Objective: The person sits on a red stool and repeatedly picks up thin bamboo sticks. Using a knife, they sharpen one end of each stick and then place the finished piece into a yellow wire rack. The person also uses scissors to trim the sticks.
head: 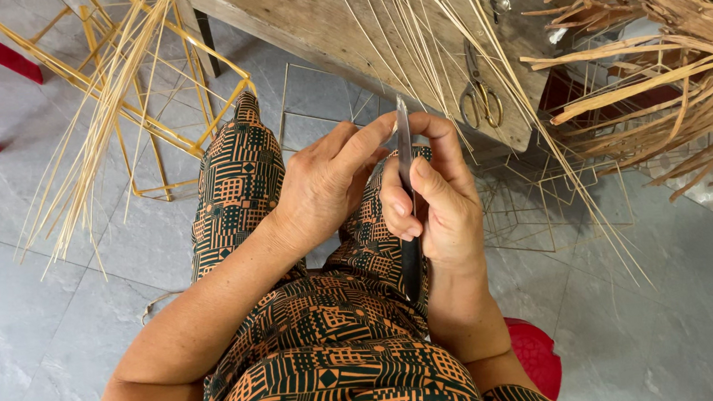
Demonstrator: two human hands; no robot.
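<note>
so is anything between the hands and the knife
Nothing visible. The right hand grips the knife directly, and the left hand has a fingertip against its blade. The scissors lie apart on the table.

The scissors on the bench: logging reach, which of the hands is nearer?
Right. The right hand sits just below the scissors; the left hand is farther left.
</note>
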